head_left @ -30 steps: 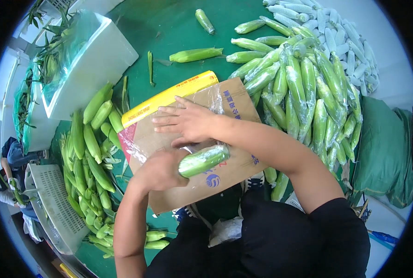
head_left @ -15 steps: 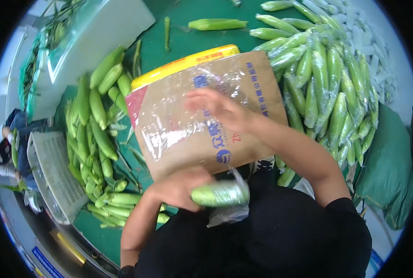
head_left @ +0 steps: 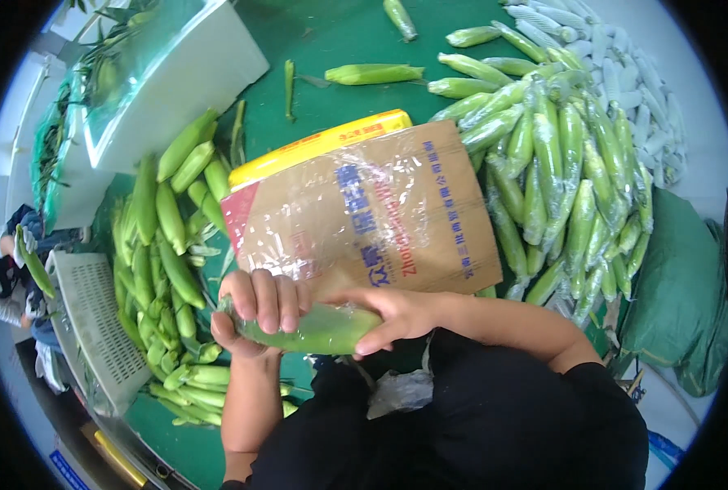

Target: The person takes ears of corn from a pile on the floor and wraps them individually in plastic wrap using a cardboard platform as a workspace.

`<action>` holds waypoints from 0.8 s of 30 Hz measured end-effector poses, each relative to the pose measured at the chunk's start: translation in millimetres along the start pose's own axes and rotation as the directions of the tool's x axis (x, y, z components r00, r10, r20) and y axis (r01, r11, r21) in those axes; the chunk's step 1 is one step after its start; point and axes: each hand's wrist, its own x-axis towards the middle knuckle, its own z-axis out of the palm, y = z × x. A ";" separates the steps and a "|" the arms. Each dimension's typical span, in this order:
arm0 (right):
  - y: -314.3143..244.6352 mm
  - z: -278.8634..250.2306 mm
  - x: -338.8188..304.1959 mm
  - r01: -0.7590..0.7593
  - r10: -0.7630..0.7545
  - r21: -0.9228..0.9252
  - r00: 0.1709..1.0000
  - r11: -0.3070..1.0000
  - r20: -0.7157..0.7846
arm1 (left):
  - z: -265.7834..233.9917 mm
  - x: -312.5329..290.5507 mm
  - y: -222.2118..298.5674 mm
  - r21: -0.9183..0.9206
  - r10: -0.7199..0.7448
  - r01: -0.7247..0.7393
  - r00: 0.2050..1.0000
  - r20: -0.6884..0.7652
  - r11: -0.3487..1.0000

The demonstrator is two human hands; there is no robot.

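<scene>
An ear of corn in its green husk point(head_left: 327, 328) lies level in front of my chest, with shiny clear film around it. My left hand point(head_left: 266, 304) is closed around its left end, fingers over the top and thumb beneath. My right hand point(head_left: 397, 318) grips the other end, thumb along the near side; part of its fingers is hidden behind the corn. Just below, a crumpled piece of clear film point(head_left: 401, 392) hangs against my black shirt. Beyond my hands is a cardboard box point(head_left: 450, 220) partly covered with clear film, and a yellow package point(head_left: 319, 147) lies along its far edge.
Husked-green corn without film point(head_left: 176, 269) is piled left; film-wrapped corn point(head_left: 560, 180) is heaped right. Pale ribbed tubes point(head_left: 641, 106) lie beyond. A white foam box point(head_left: 176, 90), a plastic crate point(head_left: 107, 327) and a green sack point(head_left: 666, 286) stand around. Another person point(head_left: 9, 261) is far left.
The corn, held by my left hand alone before, has moved left and up. My right hand has come down from above the box and taken its right end.
</scene>
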 end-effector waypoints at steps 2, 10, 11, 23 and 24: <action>0.3 -2.4 -1.9 0.217 -0.246 -0.239 0.964 0.947 -0.099 | 6.0 7.7 0.9 0.205 -0.105 0.121 0.991 -0.088 0.971; -118.6 -169.2 -17.0 -0.471 -0.316 -0.642 0.598 0.605 -0.736 | -38.4 -3.3 -17.1 0.793 -0.077 0.139 0.971 -0.228 -0.593; -145.9 -216.9 -29.6 -0.664 -0.157 -0.422 0.422 0.617 -0.893 | -44.1 -14.2 -27.2 0.697 -0.134 0.047 0.970 -0.203 -0.715; -49.8 -450.4 76.8 -0.667 -0.597 -0.728 0.651 -0.155 -0.469 | -51.8 -19.2 -31.8 0.704 -0.192 -0.023 0.968 -0.162 -0.710; -48.2 -439.6 91.9 -0.647 -0.593 -0.750 0.660 -0.138 -0.461 | -51.7 -21.4 -29.3 0.698 -0.179 -0.016 0.970 -0.162 -0.716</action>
